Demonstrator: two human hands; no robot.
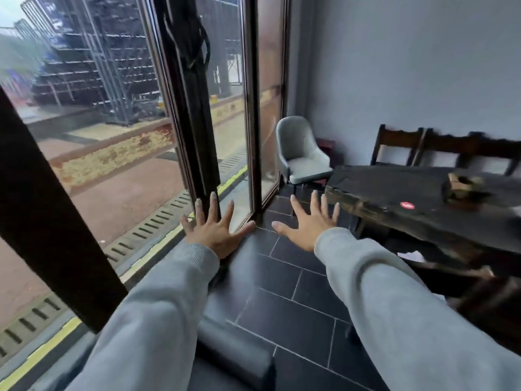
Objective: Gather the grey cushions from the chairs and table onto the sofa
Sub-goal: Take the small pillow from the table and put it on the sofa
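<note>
Both arms in pale grey knit sleeves (158, 306), stretched forward over the dark rectangular floor tiles (284, 311). Left hand (215, 230) palm down, fingers spread wide, thumb angled toward the right hand, gripping nothing; seen against the foot of the tall dark-framed glass door (197, 108), contact with it impossible to judge. Right hand (308, 224) likewise flat and fully splayed, empty, hovering between that door and the long dark slab-topped wooden table (423, 198). No grey cushion clearly in sight anywhere. Beyond the right hand, in the corner next to the door, a pale grey upholstered tub chair (301, 153), its seat bare. Behind the table, dark wooden slat-backed chairs (400, 145) against the grey wall. On the table a small red round sticker (407, 205) and a blurred brownish object (462, 186). Nearest the camera, beside the door, a dark grey padded roll edge (236, 354), possibly the sofa
</note>
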